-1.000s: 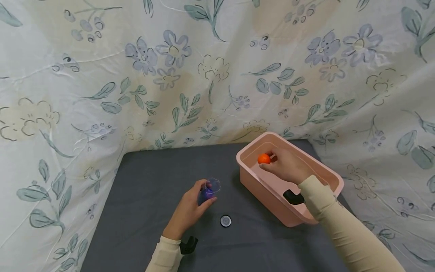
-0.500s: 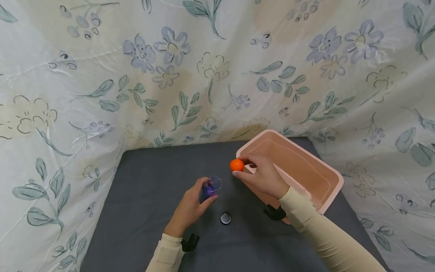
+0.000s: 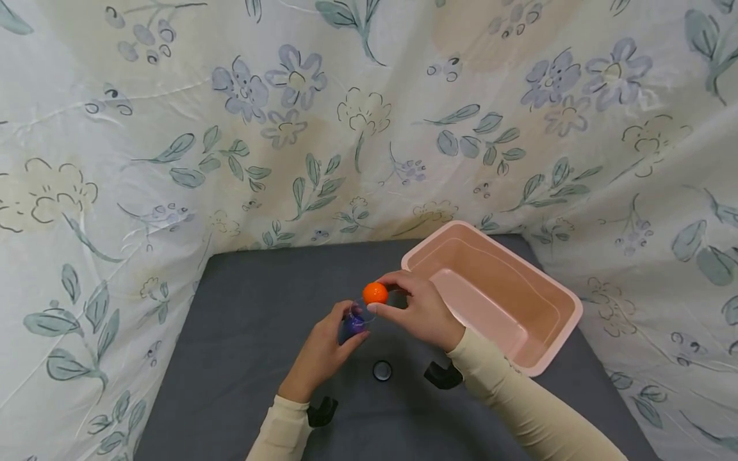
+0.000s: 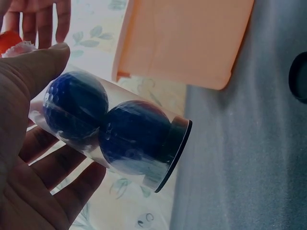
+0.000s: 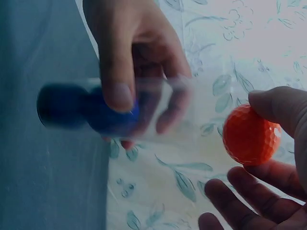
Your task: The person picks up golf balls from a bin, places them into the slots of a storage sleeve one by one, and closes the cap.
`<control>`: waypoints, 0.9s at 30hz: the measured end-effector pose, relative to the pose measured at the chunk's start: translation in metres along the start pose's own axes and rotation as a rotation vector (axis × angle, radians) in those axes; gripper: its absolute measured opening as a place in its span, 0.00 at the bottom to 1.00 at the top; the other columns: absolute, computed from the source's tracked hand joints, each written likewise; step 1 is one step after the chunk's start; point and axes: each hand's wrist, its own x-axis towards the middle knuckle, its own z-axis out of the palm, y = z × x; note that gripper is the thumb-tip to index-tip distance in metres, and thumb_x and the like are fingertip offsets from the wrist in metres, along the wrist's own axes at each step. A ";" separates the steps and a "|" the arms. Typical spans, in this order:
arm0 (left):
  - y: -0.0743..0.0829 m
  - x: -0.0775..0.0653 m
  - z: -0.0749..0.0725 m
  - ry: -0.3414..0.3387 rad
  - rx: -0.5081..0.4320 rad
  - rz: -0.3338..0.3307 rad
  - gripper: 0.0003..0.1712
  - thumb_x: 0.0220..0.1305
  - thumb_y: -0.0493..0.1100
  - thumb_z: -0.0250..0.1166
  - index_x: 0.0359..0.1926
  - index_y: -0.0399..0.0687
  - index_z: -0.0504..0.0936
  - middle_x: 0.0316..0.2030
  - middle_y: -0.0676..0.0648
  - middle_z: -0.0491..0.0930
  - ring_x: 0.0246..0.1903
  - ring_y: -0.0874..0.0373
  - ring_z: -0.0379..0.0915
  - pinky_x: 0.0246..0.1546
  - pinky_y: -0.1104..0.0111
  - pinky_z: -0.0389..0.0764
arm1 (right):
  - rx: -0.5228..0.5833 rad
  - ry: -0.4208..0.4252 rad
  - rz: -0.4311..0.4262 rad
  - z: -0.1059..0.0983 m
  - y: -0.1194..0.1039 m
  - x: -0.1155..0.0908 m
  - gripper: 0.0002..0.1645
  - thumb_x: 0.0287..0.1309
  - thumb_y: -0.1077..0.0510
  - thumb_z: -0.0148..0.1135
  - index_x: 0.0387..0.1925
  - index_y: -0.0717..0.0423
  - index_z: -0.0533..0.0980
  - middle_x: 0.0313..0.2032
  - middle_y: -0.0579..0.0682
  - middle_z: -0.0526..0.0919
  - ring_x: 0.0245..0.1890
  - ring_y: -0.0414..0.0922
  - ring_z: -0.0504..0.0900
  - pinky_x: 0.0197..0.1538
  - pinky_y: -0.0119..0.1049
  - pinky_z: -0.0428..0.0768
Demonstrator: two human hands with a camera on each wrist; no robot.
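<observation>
My left hand (image 3: 323,349) grips a clear plastic tube (image 4: 158,179) with a black end cap. Inside it, two dark blue golf balls (image 4: 136,136) sit one against the other at the capped end. Between thumb and fingertips, my right hand (image 3: 423,310) pinches an orange golf ball (image 5: 252,134). In the head view the ball is at the tube's open mouth; the right wrist view has it a small gap away from that end. A small round cap (image 3: 382,370) with a dark rim lies on the table below the hands.
A pink plastic bin (image 3: 492,256) stands at the right of the dark grey tabletop (image 3: 259,301), under my right forearm. Flowered cloth (image 3: 323,141) hangs behind and at both sides of the table.
My right hand has lifted the orange golf ball out of the pink bin and carried it left to the tube's mouth. The left hand with the tube has stayed nearly still.
</observation>
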 end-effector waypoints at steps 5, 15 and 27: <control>-0.001 0.000 0.000 0.019 -0.001 0.030 0.31 0.62 0.55 0.66 0.62 0.59 0.65 0.53 0.55 0.78 0.47 0.65 0.78 0.50 0.64 0.82 | 0.013 -0.021 0.024 0.013 0.003 -0.005 0.22 0.51 0.37 0.69 0.47 0.36 0.78 0.45 0.35 0.80 0.43 0.35 0.78 0.50 0.37 0.81; -0.002 0.000 0.001 0.025 0.015 0.044 0.32 0.61 0.54 0.67 0.63 0.62 0.64 0.55 0.58 0.76 0.49 0.64 0.77 0.53 0.62 0.81 | 0.079 -0.013 0.025 0.032 0.012 -0.012 0.23 0.50 0.40 0.71 0.49 0.38 0.78 0.44 0.34 0.81 0.42 0.34 0.79 0.50 0.34 0.81; -0.007 -0.001 0.000 0.043 -0.010 0.005 0.33 0.61 0.52 0.68 0.63 0.57 0.63 0.56 0.54 0.77 0.53 0.64 0.76 0.55 0.61 0.79 | 0.159 0.008 0.058 0.033 0.029 -0.015 0.27 0.63 0.46 0.62 0.62 0.42 0.69 0.49 0.52 0.81 0.46 0.42 0.83 0.51 0.45 0.82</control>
